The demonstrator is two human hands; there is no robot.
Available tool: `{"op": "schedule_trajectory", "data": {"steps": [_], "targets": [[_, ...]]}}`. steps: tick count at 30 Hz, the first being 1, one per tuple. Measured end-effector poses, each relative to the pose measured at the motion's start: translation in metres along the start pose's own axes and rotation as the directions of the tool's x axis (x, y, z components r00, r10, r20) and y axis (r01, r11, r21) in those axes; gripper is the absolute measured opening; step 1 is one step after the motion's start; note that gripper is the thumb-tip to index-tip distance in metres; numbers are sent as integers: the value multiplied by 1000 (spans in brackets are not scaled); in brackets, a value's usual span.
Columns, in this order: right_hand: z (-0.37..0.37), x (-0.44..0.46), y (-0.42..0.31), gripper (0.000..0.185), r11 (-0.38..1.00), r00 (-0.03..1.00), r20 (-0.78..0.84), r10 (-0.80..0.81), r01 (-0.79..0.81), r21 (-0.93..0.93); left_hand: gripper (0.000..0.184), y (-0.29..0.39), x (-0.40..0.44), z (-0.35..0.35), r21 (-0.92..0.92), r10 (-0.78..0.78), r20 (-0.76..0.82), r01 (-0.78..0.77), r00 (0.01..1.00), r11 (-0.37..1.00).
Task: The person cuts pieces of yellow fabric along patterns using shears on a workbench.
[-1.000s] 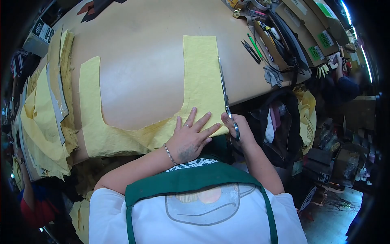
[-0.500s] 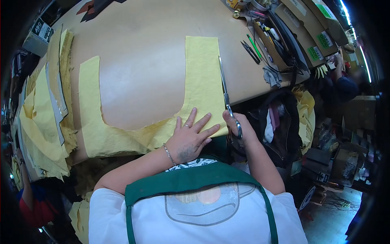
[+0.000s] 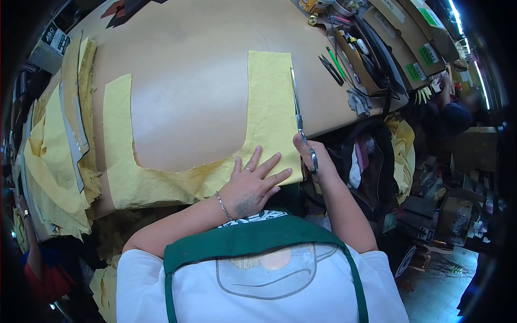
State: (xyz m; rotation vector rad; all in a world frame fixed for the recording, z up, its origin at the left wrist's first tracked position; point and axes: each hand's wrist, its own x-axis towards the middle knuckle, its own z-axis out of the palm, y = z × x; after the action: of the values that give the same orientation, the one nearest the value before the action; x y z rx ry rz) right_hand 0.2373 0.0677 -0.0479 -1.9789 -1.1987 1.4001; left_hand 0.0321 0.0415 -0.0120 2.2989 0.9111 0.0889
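Observation:
A U-shaped piece of yellow fabric lies on the table, its right arm pointing away from me and its lower edge reaching the table's near edge. My left hand rests on the fabric with fingers spread, pressing near its lower right part. In my right hand is a pair of long metal scissors, the thumb through one handle loop. The blades look almost closed and lie along the right edge of the fabric, tips pointing away from me. The lower handle is partly hidden by my fingers.
Stacked yellow cloth with a cardboard template lies at the left table edge. Thread snips, a green pen and a pen box sit at the right. A black bag hangs beside the table. Other people are at both sides.
The scissors have moved slightly away from me along the fabric's right edge, with my right hand. The fabric's right arm and my left hand have shifted slightly toward me.

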Motion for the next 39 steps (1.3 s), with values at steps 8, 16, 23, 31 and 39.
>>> {"op": "schedule_trajectory", "data": {"steps": [8, 16, 23, 31, 39], "targets": [[5, -10, -10, 70, 999, 998, -60, 1, -4, -40, 45, -1, -1, 0, -17, 0, 19, 1, 1000, 1000], [2, -10, -9, 68, 998, 999, -42, 8, -10, -56, 44, -1, -2, 0, -27, 8, 15, -8, 1000, 1000], [-7, 3, -30, 71, 999, 999, 27, 34, -34, 28, 44, -1, -5, 1, -30, 37, 2, -37, 999, 999], [-1, 10, -23, 73, 999, 999, -10, 38, -37, 17, 43, -3, -8, 2, -35, 51, 1, -51, 999, 998], [0, 15, -13, 73, 997, 999, -17, 28, -27, 70, 41, -3, -10, 1, -64, 43, 29, -41, 999, 997]]}}
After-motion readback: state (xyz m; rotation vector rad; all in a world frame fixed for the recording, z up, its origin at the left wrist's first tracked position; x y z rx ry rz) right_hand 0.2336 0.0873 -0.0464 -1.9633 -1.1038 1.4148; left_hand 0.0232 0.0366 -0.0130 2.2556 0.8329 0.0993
